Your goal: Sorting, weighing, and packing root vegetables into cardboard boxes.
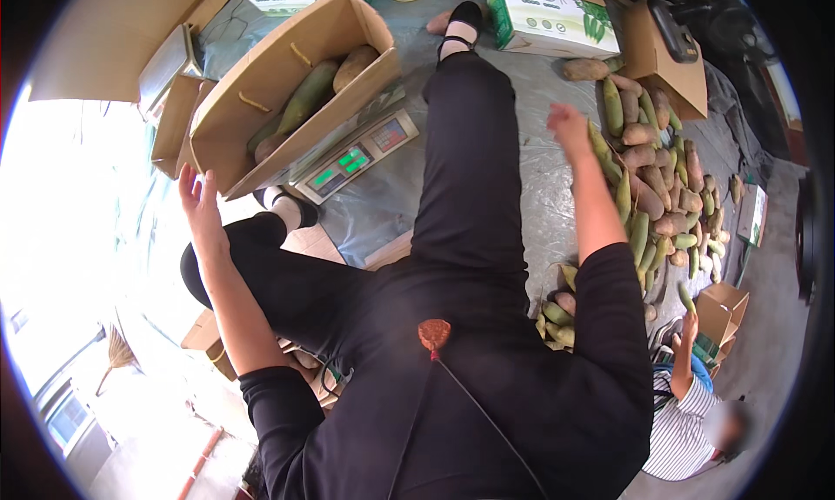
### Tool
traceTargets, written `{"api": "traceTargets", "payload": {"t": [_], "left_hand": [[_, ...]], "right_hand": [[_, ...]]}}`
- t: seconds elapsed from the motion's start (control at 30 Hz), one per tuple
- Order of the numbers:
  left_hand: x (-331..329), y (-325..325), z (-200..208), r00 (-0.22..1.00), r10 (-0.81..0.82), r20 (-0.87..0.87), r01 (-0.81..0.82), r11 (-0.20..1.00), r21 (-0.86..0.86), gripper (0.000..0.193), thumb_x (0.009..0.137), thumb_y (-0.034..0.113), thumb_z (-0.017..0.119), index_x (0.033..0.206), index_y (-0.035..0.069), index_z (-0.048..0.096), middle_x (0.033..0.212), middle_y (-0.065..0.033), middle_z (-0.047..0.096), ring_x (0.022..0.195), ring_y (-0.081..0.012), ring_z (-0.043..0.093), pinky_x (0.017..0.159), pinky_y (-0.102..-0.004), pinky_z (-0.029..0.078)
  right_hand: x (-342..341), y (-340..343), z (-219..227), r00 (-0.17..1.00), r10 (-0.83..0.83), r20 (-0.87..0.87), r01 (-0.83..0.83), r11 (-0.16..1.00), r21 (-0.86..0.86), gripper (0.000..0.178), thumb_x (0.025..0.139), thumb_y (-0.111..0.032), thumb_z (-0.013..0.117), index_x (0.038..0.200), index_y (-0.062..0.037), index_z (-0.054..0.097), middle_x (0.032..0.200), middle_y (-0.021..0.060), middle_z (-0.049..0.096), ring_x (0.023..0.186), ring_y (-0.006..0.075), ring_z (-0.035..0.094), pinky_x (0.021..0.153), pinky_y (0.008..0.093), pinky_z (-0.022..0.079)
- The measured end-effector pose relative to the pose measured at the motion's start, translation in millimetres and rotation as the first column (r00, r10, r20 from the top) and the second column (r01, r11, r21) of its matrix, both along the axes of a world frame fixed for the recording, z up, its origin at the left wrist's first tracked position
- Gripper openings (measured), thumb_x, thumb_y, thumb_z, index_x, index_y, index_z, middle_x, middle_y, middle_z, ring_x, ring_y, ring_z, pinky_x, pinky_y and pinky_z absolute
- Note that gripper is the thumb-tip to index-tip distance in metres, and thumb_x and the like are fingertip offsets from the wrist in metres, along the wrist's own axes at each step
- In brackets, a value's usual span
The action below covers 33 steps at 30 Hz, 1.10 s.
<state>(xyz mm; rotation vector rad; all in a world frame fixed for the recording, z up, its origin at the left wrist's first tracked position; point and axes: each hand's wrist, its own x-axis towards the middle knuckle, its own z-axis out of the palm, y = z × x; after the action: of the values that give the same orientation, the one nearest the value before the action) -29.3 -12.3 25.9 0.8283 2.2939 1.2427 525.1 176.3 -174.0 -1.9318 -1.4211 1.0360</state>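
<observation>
My left hand (201,206) is open and empty, fingers spread, beside the near left corner of a cardboard box (213,143). Inside the box lie several long vegetables, among them a green one (309,97) and a brown one (355,69), which look like radishes. The box rests on a digital scale (358,158) with a lit green display. My right hand (570,128) is raised at the left edge of a large pile of similar green and reddish-brown vegetables (642,155). Its fingers are slightly bent and apart, a little blurred, with nothing visible in them.
Printed white-and-green cartons (557,17) and an open brown box (687,74) stand at the back. A smaller heap of vegetables (558,316) lies by my right thigh. At the lower right a person in a striped shirt (683,439) holds up a green vegetable (686,296) beside another box (726,313).
</observation>
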Motion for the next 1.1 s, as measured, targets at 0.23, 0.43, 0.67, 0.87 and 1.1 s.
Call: {"api": "traceTargets", "payload": {"t": [0.23,0.43,0.67,0.87,1.1], "left_hand": [[-20,21,27,0.993,0.017,0.119,0.005,0.983,-0.184,0.072,0.083,0.04,0.062,0.14,0.01,0.028,0.139,-0.0142,0.035,0.128,-0.0284,0.035,0.098,-0.0495,0.032],[-60,27,10,0.999,-0.005,0.034,0.024,0.817,-0.576,0.078,0.078,0.046,0.064,0.138,0.008,0.03,0.134,-0.0105,0.044,0.124,-0.0307,0.039,0.096,-0.0517,0.034],[-39,45,2,0.679,-0.49,-0.547,0.24,0.852,-0.466,0.029,0.071,0.02,0.069,0.097,0.009,0.064,0.098,-0.0107,0.061,0.097,-0.0275,0.056,0.087,-0.0406,0.04],[-15,79,-5,0.636,-0.713,-0.296,0.191,0.518,-0.834,0.024,0.074,0.024,0.068,0.094,0.01,0.065,0.095,-0.0122,0.064,0.094,-0.0278,0.06,0.087,-0.0411,0.04],[-5,100,-31,0.787,-0.616,0.035,0.518,0.629,-0.579,0.035,0.081,0.018,0.061,0.113,0.007,0.057,0.101,-0.0136,0.065,0.094,-0.0246,0.061,0.084,-0.0354,0.046]], "right_hand": [[-105,84,178,0.923,0.377,-0.08,-0.346,0.901,0.261,0.028,0.086,-0.028,0.059,0.106,-0.0078,0.061,0.088,-0.0007,0.062,0.079,0.0076,0.056,0.065,0.0235,0.041],[-207,98,201,0.77,0.637,0.025,-0.625,0.747,0.226,0.031,0.085,-0.032,0.062,0.104,-0.0066,0.061,0.083,-0.0015,0.062,0.078,0.007,0.056,0.064,0.0239,0.042],[-246,84,151,0.765,0.637,0.094,-0.641,0.737,0.217,0.038,0.078,-0.04,0.065,0.092,-0.0042,0.064,0.086,0.01,0.066,0.081,0.0217,0.063,0.073,0.0322,0.048],[-254,71,141,0.81,0.585,-0.033,-0.561,0.791,0.246,0.041,0.078,-0.036,0.066,0.098,0.0004,0.063,0.09,0.0121,0.066,0.084,0.022,0.063,0.076,0.0316,0.048],[-251,77,118,0.792,0.591,-0.153,-0.549,0.799,0.245,0.036,0.084,-0.029,0.063,0.104,0.0013,0.062,0.09,0.005,0.065,0.079,0.0108,0.058,0.074,0.0238,0.046]]}}
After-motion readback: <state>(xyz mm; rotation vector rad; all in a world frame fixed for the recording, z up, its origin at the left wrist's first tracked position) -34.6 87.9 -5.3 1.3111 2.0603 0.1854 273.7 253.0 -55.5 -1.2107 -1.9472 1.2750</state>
